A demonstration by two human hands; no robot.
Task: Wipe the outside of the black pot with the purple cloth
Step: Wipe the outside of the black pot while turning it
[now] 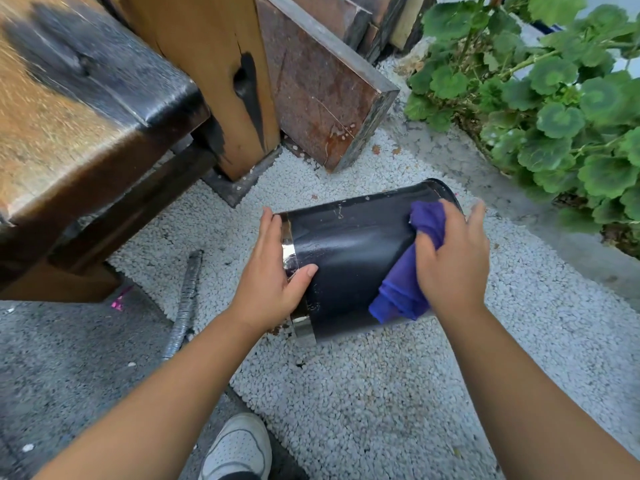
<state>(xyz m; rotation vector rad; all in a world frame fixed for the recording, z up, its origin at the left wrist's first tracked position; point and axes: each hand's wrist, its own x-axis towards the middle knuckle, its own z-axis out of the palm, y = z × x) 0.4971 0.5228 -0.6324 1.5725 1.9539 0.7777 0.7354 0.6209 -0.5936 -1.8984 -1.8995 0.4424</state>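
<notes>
White gravel (363, 393) covers the ground of an outdoor corner, with grey concrete (69, 358) to the left and a concrete kerb along the right. Dark-stained wooden table (79, 109) at upper left; a thick wooden post (221, 74) beside it; a rusty brown slab (322, 98) leaning behind the post. Green round-leaved plants (554, 109) fill the upper right. A grey ribbed hose (185, 303) lies across gravel and concrete. White shoe (239, 448) at the bottom edge.

Black pot (353, 251) lies on its side on the gravel, centre of view, shiny silver band (289, 251) at its left end, the other end pointing up and right. The side wall shows a wet sheen.

Left hand (270, 275): fingers straight and close together, laid flat over the banded end of the pot; thumb spread wide and pressed on the black side wall. An open brace, not a curled grip.

Right hand (453, 258): fingers curled over a bunched purple cloth (405, 282), pressing it against the pot's side near the right end. Cloth pokes out above the fingers and hangs in folds below the palm, down to the pot's lower edge. Fingertips are slightly blurred.

Both forearms bare, reaching in from the bottom of the view.
</notes>
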